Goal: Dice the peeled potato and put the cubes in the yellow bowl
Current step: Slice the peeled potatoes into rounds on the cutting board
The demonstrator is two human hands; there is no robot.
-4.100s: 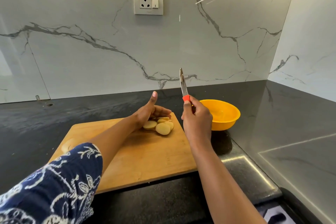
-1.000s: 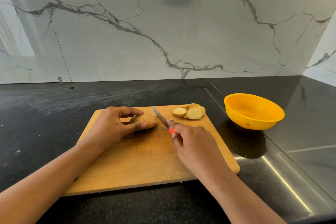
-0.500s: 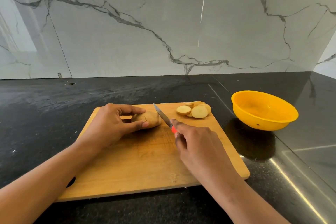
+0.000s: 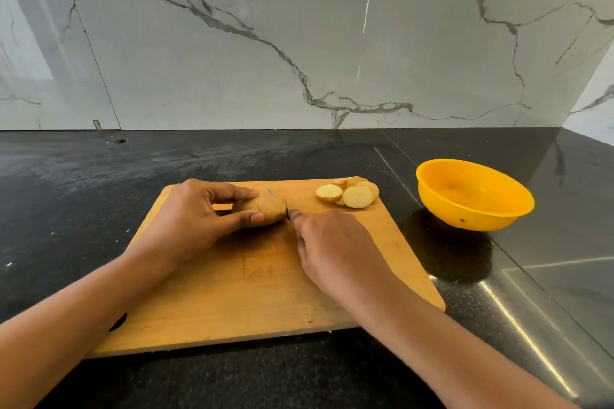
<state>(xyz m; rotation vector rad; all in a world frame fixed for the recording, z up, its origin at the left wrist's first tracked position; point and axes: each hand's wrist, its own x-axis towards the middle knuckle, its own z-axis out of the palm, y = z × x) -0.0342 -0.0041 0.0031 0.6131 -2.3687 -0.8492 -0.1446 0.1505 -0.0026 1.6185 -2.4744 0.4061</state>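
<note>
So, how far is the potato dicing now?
Done: round potato slices lie on the wooden cutting board. In hand: the left hand holds the remaining potato piece while the right hand cuts it with a knife. Left: dicing everything; the yellow bowl is empty.

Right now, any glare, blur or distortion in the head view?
Head view: sharp overall; glare streaks on the countertop at right and the marble wall; yellow bowl casts a dark patch beside the cutting board; wide-angle stretch at frame edges.
</note>
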